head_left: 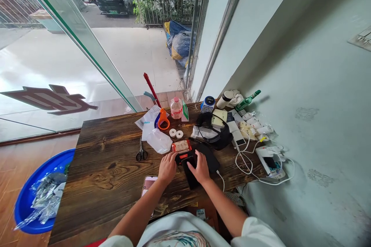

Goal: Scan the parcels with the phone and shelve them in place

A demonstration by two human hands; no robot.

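A black phone (190, 180) lies on the dark wooden table, close to my body. My right hand (200, 168) grips its right side, thumb over the upper screen and fingers by the far edge. Beyond the phone is a small black item with an orange-red label (183, 156). My left hand (168, 168) rests flat, its fingertips at the left end of that item; whether it grips it is hard to see. A red box with a pale label (181, 146) sits just past it. Right of my right hand lies a black pouch-like object (209, 159) with a white cable.
Scissors (141, 153), white tape rolls (176, 134), an orange tape dispenser (163, 119) and a pink-capped bottle (176, 109) lie ahead. A black headset (216, 133) and white cables (246, 162) crowd the right. A blue basin (21, 208) stands left of the table (101, 162).
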